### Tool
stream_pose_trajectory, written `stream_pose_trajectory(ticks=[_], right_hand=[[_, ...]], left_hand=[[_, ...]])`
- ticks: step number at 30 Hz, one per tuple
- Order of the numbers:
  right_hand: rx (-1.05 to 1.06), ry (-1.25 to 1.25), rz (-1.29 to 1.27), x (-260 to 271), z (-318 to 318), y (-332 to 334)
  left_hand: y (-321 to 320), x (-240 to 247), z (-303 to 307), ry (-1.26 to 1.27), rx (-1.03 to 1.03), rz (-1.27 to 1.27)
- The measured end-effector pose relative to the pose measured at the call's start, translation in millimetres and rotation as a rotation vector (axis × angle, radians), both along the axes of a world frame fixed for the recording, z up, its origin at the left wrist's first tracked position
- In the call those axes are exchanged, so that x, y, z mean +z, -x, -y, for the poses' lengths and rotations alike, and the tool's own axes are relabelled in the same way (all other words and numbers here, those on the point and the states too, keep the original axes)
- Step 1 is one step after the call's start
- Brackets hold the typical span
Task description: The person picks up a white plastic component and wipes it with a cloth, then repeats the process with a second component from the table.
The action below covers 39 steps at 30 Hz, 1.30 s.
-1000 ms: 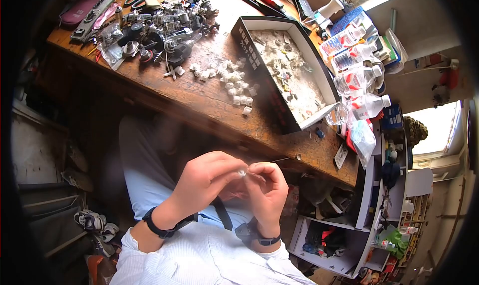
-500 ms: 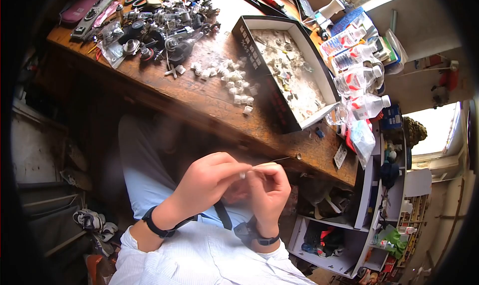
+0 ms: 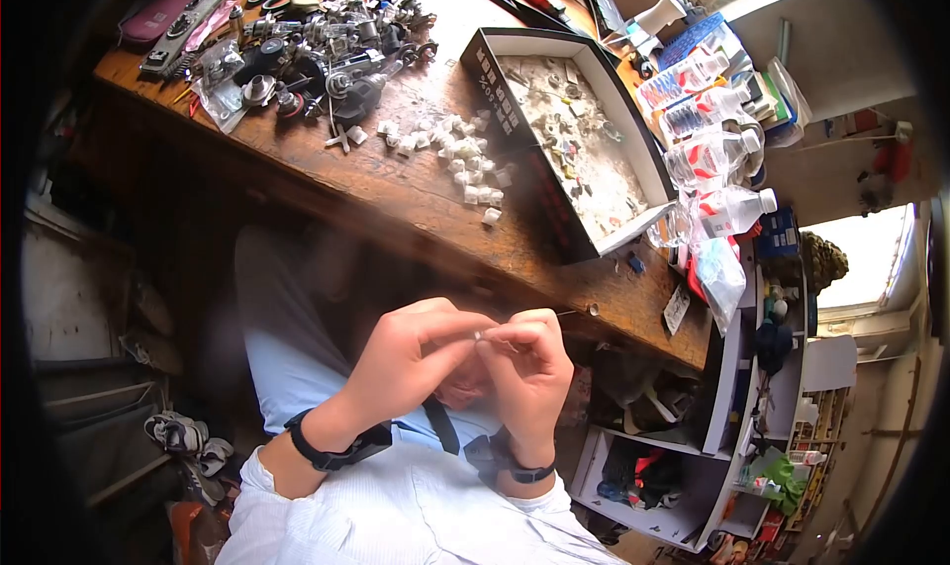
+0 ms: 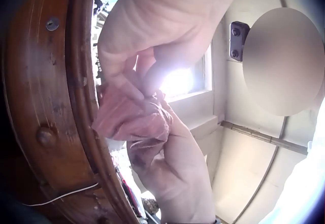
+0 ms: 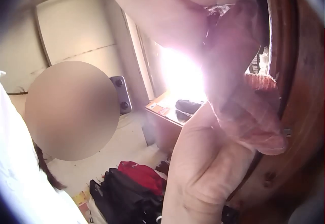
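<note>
Over the lap, just off the front edge of the table, my left hand [image 3: 401,362] and right hand [image 3: 532,372] meet at the fingertips. A small white piece [image 3: 479,335] shows between them, pinched by the thumbs and fingers of both hands and mostly covered. Below the fingertips a reddish, folded cloth [image 4: 134,120] bunches between the hands. In the right wrist view, part of that cloth [image 5: 261,84] shows beside the fingers. On the table beyond lies a loose group of small white plastic pieces [image 3: 470,164].
A shallow black box [image 3: 643,144] with small scraps stands on the wooden table [image 3: 327,159]. Bulbs and metal parts [image 3: 341,55] are heaped at the far left. Several plastic bottles [image 3: 708,159] line the right side, above a shelf unit [image 3: 683,486].
Both hands stay over the lap, with small finger movements. The white piece, lower beneath the left fingers half a second ago, now sits higher between the fingertips of both hands.
</note>
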State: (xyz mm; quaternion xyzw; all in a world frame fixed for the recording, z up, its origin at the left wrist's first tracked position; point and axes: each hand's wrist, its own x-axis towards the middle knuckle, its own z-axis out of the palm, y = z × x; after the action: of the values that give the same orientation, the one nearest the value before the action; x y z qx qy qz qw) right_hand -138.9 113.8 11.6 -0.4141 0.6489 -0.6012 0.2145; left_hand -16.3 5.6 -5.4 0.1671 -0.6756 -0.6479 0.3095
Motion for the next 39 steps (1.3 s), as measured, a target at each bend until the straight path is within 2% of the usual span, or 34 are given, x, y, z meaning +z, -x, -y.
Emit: stream_pose_trajectory(ticks=[2, 4, 6, 8, 10, 12, 13, 14, 16, 17, 20, 22, 23, 25, 26, 29, 30, 33, 36, 39], right_hand=[[-0.023, -0.013, -0.076, 1.0, 0.8, -1.3], [-0.136, 0.025, 0.028, 3.9, 3.7, -4.8], [-0.15, 0.08, 0.1, -0.7, -0.4, 6.1], [-0.064, 0.127, 0.164, 2.9, -2.7, 9.8], [-0.002, 0.062, 0.091, 3.5, -5.5, 8.4], [0.047, 0.037, 0.063, -0.2, -1.7, 2.9], [0.03, 0.052, 0.103, -0.4, -0.9, 2.0], [0.015, 0.067, 0.144, -0.5, -0.3, 1.4], [-0.098, 0.052, 0.064, -1.5, -0.1, 2.0], [-0.139, 0.093, 0.15, -2.8, 0.4, 3.1], [-0.095, 0.121, 0.207, 3.2, -4.1, 7.7], [-0.035, 0.071, 0.135, 5.5, -6.6, 4.3], [-0.006, 0.029, 0.023, 5.1, -4.8, 3.6], [-0.006, 0.001, 0.004, 0.7, -3.2, 1.2], [-0.012, 0.009, 0.027, -0.2, -2.1, 0.2], [-0.246, 0.041, 0.126, 6.2, 7.2, -5.9], [-0.252, 0.074, 0.21, 10.5, 7.5, -3.0], [-0.212, 0.089, 0.221, 6.9, -0.2, 6.5], [0.011, 0.02, 0.019, 2.6, -6.1, 8.2], [0.022, 0.027, 0.04, -1.3, -2.1, 2.7]], left_hand=[[0.6, -0.8, -0.9, -0.26, -0.018, 0.007], [2.1, -0.8, -3.0, -0.353, -0.038, -0.021], [0.2, 2.7, -3.2, -0.65, -0.105, -0.064], [-2.1, 4.8, -2.0, -0.704, -0.118, -0.056], [-0.9, 3.8, -2.9, -0.757, -0.144, -0.05], [2.0, -2.1, -6.6, -0.536, -0.108, -0.059], [3.7, -7.4, -7.2, -0.272, -0.032, -0.065], [3.2, -6.3, -6.9, -0.272, -0.031, -0.065], [0.1, 0.4, -4.8, -0.352, -0.044, -0.023], [-1.5, 4.1, -4.9, -0.35, -0.041, -0.02], [-0.7, 7.0, -6.4, -0.338, 0.016, 0.008], [4.0, 0.3, -6.5, 0.05, 0.161, 0.024], [5.7, 1.5, -8.0, 0.049, 0.156, 0.021], [7.4, 5.0, -12.0, 0.179, 0.237, 0.015], [6.9, 4.5, -11.0, 0.179, 0.239, 0.017], [2.9, 4.4, -7.6, 0.192, 0.206, 0.016], [1.2, 6.5, -8.5, 0.162, 0.19, 0.03], [0.8, 5.9, -8.9, 0.111, 0.193, 0.044], [3.8, 5.8, -8.4, 0.098, 0.194, 0.032], [1.9, 5.5, -5.0, 0.103, 0.15, 0.024]])
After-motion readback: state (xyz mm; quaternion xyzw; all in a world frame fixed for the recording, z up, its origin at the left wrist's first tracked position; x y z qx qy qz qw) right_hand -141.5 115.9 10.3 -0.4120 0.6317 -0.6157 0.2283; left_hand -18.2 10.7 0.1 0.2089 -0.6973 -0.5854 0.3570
